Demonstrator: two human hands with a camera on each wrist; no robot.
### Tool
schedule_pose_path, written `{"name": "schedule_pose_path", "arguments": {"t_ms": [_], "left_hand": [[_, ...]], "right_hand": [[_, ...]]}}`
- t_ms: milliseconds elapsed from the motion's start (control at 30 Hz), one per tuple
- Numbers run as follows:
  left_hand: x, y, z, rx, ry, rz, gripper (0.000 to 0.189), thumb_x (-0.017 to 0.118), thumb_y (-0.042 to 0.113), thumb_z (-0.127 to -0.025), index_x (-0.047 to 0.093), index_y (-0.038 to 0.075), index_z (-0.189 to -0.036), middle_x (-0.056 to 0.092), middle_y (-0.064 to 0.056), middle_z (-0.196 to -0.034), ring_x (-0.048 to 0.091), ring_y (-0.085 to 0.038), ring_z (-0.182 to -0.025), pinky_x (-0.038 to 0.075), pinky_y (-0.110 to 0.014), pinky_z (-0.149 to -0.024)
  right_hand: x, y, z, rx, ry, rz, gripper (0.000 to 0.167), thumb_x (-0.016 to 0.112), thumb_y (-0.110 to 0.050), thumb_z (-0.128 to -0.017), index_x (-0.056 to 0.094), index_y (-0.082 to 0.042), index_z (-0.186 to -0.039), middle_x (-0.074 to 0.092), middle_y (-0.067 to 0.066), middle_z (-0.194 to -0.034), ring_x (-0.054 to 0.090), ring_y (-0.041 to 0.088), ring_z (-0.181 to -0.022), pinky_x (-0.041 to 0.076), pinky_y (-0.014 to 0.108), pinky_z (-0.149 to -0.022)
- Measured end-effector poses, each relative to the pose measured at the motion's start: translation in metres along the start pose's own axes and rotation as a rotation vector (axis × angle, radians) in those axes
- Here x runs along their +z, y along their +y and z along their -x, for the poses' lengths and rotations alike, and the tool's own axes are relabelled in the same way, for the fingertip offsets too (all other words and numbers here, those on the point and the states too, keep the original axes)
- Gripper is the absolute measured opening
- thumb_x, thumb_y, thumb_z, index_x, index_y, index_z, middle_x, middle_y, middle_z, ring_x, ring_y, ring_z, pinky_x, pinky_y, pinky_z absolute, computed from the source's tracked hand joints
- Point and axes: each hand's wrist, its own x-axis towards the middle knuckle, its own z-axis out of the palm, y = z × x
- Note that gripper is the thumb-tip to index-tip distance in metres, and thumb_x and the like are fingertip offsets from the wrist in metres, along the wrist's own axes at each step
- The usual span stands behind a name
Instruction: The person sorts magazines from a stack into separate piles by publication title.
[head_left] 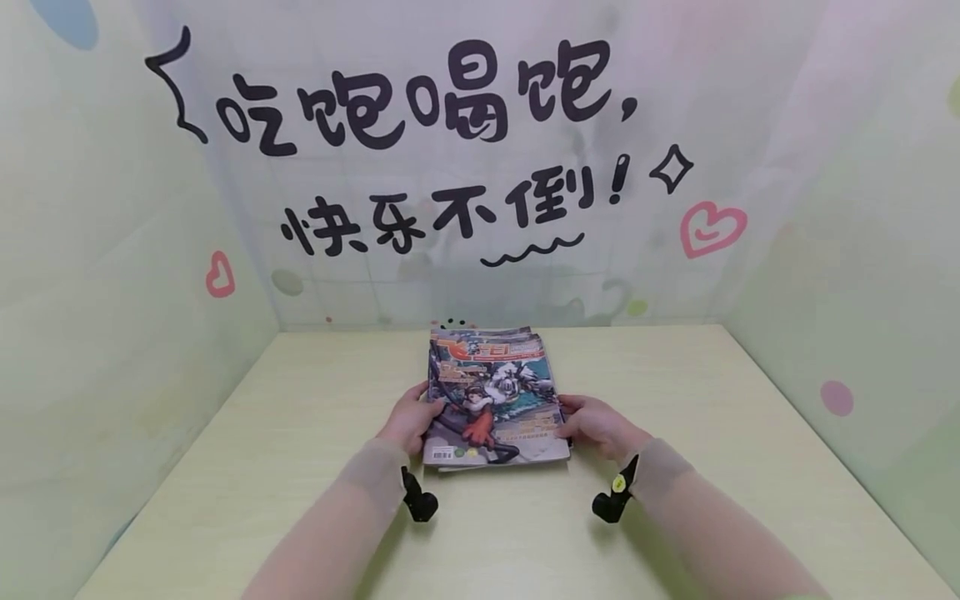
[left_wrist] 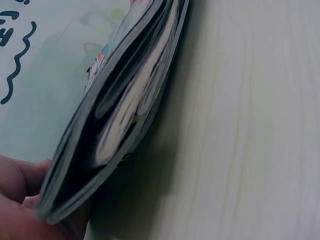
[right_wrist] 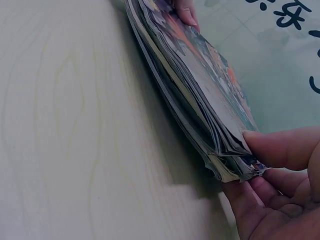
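A stack of magazines [head_left: 491, 400] is held between both hands over the middle of the table, its top cover showing a figure in red and an orange title. My left hand [head_left: 410, 419] grips the left edge, thumb on the cover. On the opposite edge, my right hand [head_left: 600, 425] pinches the stack. In the right wrist view the right thumb [right_wrist: 285, 147] lies on top, with the fingers curled beneath the pages. The left wrist view shows the magazines [left_wrist: 120, 100] edge-on, with gaps between them and a shadow on the table beside them.
The pale wood-grain table [head_left: 262, 483] reaches back to a wall hanging [head_left: 450, 292] with large black lettering. Light green side walls [head_left: 862, 292] close it in on both sides. A black wrist camera [head_left: 420, 496] sits on the left wrist, another [head_left: 615, 496] on the right.
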Motion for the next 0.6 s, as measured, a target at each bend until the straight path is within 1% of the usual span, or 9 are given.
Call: {"name": "schedule_pose_path", "arguments": {"t_ms": [133, 233, 267, 367, 467, 500, 600], "left_hand": [[0.010, 0.002, -0.003, 0.005, -0.002, 0.005, 0.059, 0.052, 0.005, -0.097, 0.027, 0.005, -0.151, 0.040, -0.024, -0.143, 0.050, -0.034, -0.119, 0.040, -0.043, -0.104], [0.017, 0.003, -0.004, 0.012, -0.007, 0.002, 0.059, 0.053, 0.005, -0.097, 0.029, 0.006, -0.150, 0.042, -0.024, -0.142, 0.053, -0.032, -0.116, 0.042, -0.042, -0.102], [0.020, 0.004, -0.004, 0.021, -0.010, -0.005, 0.059, 0.054, 0.005, -0.096, 0.030, 0.005, -0.150, 0.042, -0.024, -0.141, 0.056, -0.031, -0.113, 0.045, -0.039, -0.099], [0.025, 0.005, -0.007, 0.027, -0.015, -0.004, 0.059, 0.055, 0.005, -0.096, 0.031, 0.005, -0.150, 0.042, -0.024, -0.142, 0.057, -0.030, -0.111, 0.046, -0.038, -0.098], [0.031, 0.005, -0.012, 0.017, -0.018, -0.006, 0.059, 0.055, 0.006, -0.096, 0.031, 0.007, -0.150, 0.041, -0.023, -0.143, 0.056, -0.030, -0.112, 0.045, -0.038, -0.099], [0.033, 0.005, -0.014, 0.005, -0.016, 0.000, 0.059, 0.055, 0.006, -0.096, 0.031, 0.009, -0.150, 0.043, -0.021, -0.143, 0.055, -0.030, -0.114, 0.044, -0.040, -0.101], [0.038, 0.006, -0.016, -0.011, -0.021, -0.005, 0.058, 0.054, 0.007, -0.097, 0.032, 0.010, -0.150, 0.047, -0.020, -0.140, 0.056, -0.030, -0.114, 0.044, -0.041, -0.100]], "right_hand": [[-0.009, 0.000, 0.000, 0.011, 0.009, -0.006, 0.079, 0.061, 0.019, -0.075, 0.031, 0.006, -0.146, 0.042, 0.028, -0.141, 0.053, 0.028, -0.111, 0.051, 0.034, -0.089], [-0.016, 0.001, 0.000, 0.014, 0.011, -0.005, 0.079, 0.060, 0.019, -0.075, 0.030, 0.006, -0.147, 0.041, 0.028, -0.141, 0.052, 0.029, -0.112, 0.050, 0.033, -0.088], [-0.018, 0.001, 0.001, 0.012, 0.013, -0.006, 0.079, 0.060, 0.019, -0.075, 0.030, 0.007, -0.146, 0.042, 0.028, -0.141, 0.053, 0.029, -0.112, 0.050, 0.032, -0.088], [-0.024, 0.000, 0.000, 0.013, 0.014, 0.000, 0.078, 0.059, 0.019, -0.075, 0.029, 0.006, -0.147, 0.040, 0.029, -0.142, 0.052, 0.030, -0.113, 0.050, 0.033, -0.090], [-0.030, -0.001, -0.001, 0.021, 0.026, -0.002, 0.078, 0.059, 0.019, -0.076, 0.030, 0.005, -0.147, 0.040, 0.029, -0.142, 0.051, 0.030, -0.114, 0.049, 0.035, -0.092], [-0.032, -0.001, -0.001, 0.024, 0.028, -0.001, 0.078, 0.059, 0.019, -0.076, 0.029, 0.005, -0.147, 0.040, 0.029, -0.142, 0.051, 0.031, -0.114, 0.049, 0.036, -0.093], [-0.036, -0.001, -0.001, 0.035, 0.032, -0.002, 0.078, 0.059, 0.018, -0.077, 0.028, 0.005, -0.148, 0.039, 0.028, -0.143, 0.051, 0.031, -0.115, 0.048, 0.036, -0.093]]}}
